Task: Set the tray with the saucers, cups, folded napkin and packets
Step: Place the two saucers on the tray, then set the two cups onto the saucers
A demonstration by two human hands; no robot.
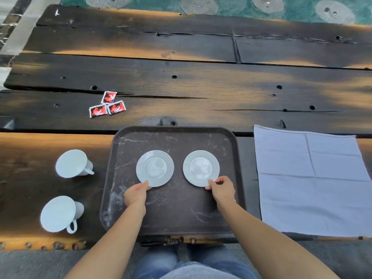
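Note:
Two white saucers lie side by side on the dark brown tray point(173, 216). My left hand point(135, 195) pinches the near rim of the left saucer point(155, 168). My right hand point(222, 188) pinches the near rim of the right saucer point(201, 168). Left of the tray, two white cups stand upside down on the table, one farther point(71, 163) and one nearer point(59, 214). Three red and black packets point(107, 105) lie beyond the tray to the left. A pale napkin point(314, 182) lies spread flat to the right of the tray.
The table point(201, 87) is made of dark, worn wooden planks with holes and cracks. Its near edge runs just below the tray, above my knees in blue jeans point(193, 264). A green patterned floor point(231, 5) shows past the far edge.

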